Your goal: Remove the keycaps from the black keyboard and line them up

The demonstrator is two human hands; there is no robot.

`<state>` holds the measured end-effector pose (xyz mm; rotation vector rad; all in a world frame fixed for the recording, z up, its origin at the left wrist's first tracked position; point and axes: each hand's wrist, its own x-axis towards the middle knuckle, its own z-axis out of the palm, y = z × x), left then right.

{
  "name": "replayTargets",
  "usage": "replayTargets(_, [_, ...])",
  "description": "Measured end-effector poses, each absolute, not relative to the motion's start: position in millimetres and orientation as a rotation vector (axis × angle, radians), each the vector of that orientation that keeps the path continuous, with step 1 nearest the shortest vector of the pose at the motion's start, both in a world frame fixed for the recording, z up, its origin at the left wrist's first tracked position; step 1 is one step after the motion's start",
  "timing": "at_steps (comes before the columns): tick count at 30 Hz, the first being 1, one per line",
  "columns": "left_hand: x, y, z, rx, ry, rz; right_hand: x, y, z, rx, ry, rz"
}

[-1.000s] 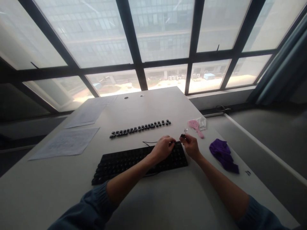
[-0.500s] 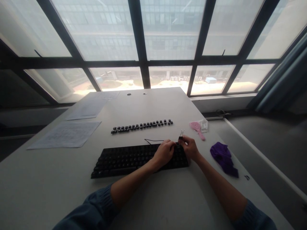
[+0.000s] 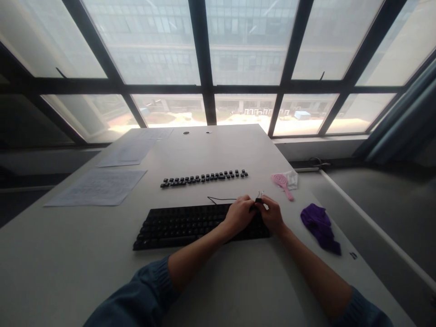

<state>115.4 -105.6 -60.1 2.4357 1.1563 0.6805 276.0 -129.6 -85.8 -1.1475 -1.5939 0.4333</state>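
Observation:
A black keyboard (image 3: 184,227) lies across the near part of the desk. Over its right end, my right hand (image 3: 271,215) pinches a black binder clip (image 3: 259,199) whose wire handles point up and away from me. My left hand (image 3: 241,211) is beside it, fingers curled in above the upper right keys. Its fingertips meet the right hand's near the clip, and whatever they hold is hidden. Beyond the keyboard, loose black keycaps (image 3: 204,178) stand in two rows.
A thin black cable (image 3: 221,198) runs behind the keyboard. To the right are a pink hairbrush (image 3: 281,180) on a white wrapper (image 3: 292,179) and a purple cloth (image 3: 320,227). Paper sheets (image 3: 97,186) cover the desk's left side. The desk's right edge (image 3: 369,268) is close to my right arm.
The left hand has moved right, closer to the right hand. The clip sits lower, nearer the keys. The whole view has shifted slightly.

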Motion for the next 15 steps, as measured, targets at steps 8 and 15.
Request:
replayTargets(8, [119.1, -108.4, -67.6, 2.499, 1.144, 0.673, 271.8, -130.6, -88.6, -1.164, -1.498, 0.414])
replayTargets(15, [120.9, -112.2, -64.5, 2.551, 1.179, 0.623, 265.3, -131.4, -86.7, -1.182, -1.425, 0.431])
